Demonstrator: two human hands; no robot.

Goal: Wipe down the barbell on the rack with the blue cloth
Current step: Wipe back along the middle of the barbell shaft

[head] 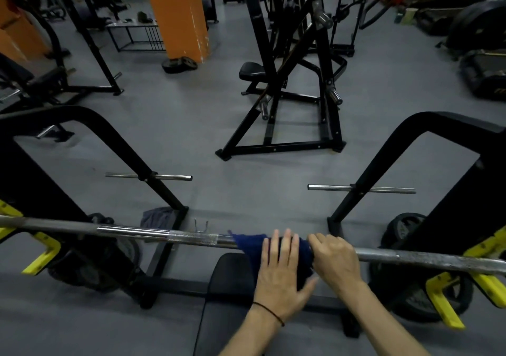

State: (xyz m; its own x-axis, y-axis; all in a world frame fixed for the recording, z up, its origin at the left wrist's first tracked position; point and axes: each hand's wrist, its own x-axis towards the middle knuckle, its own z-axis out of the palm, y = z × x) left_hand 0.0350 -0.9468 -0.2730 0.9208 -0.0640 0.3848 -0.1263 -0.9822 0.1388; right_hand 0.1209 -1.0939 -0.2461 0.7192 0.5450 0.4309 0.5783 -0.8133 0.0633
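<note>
While our left hand [280, 269] presses flat on the blue cloth [253, 243] draped over the barbell [164, 235] and our right hand [335, 257] curls round the bar beside it, the unpinched cloth may slip off.

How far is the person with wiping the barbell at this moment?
In hand: the blue cloth is draped over the barbell near its middle. The left hand lies flat on it with straight fingers, and the right hand curls over the bar beside it. Done: hard to tell; the part left of the cloth looks shiny. Left: the dull, speckled stretch on the right probably still needs wiping.
</note>
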